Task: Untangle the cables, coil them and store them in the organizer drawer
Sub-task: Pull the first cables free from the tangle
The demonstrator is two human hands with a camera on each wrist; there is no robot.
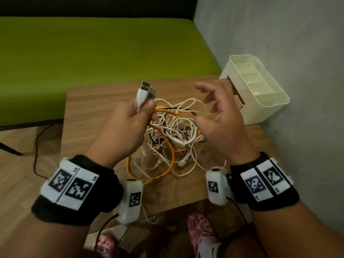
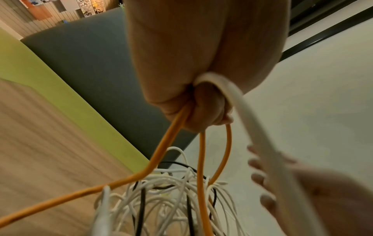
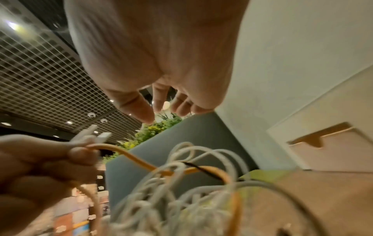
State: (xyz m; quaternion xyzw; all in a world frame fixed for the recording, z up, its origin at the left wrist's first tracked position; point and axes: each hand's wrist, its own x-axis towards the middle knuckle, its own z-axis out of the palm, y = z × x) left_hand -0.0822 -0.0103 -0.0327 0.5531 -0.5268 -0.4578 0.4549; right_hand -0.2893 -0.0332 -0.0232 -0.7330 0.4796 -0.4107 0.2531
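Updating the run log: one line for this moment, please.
left hand: grips USB plugs, orange cable | right hand: open, over cable tangle | organizer: no cables seen inside

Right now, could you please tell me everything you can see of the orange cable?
The orange cable is a smooth, round cord, thicker than the thin white cables it is tangled with. The left hand grips it, together with white USB plugs, and lifts part of it; several strands hang from that fist into the pile. A wide loop lies on the wooden table near its front edge. Neither of its ends is visible. The right hand does not hold it.
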